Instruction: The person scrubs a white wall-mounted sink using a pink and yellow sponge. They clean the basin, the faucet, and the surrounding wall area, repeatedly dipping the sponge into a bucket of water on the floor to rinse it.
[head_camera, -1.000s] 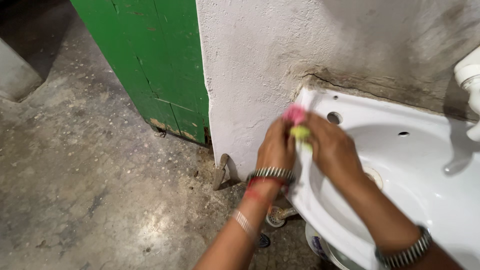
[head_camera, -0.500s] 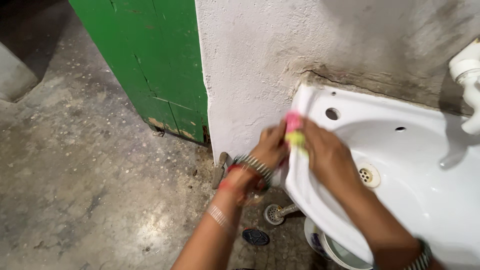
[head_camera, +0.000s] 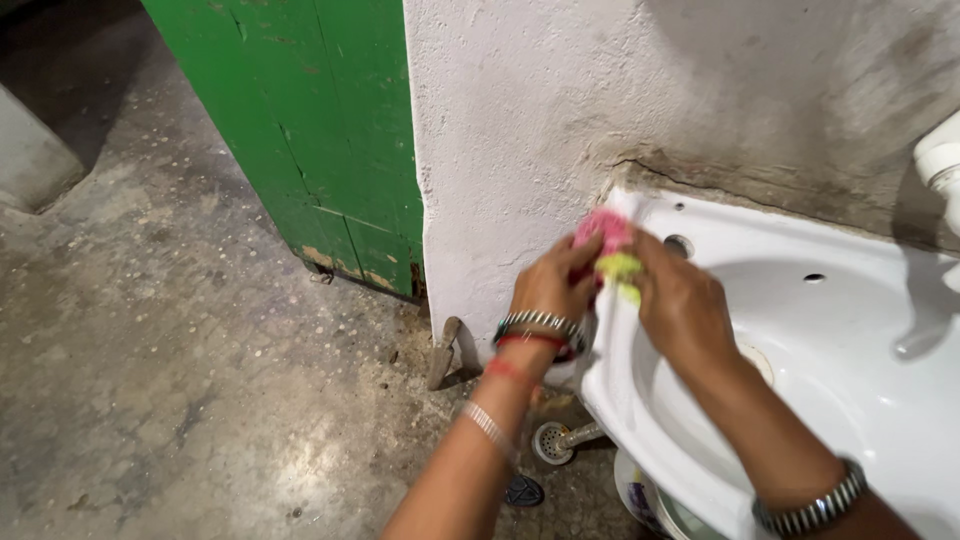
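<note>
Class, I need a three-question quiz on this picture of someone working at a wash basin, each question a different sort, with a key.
1. True or false: both hands meet at the basin's left rim.
2. What colours are the scrubbers: (a) pink and yellow-green, (b) blue and white?
3. What stands left of the white wall?

Key: 1 true, left hand and right hand; 2 a; 3 a green door.

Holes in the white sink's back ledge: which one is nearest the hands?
The large round hole, just right of the right hand holding the yellow-green scrubber. The other holes sit farther right and are smaller.
</note>
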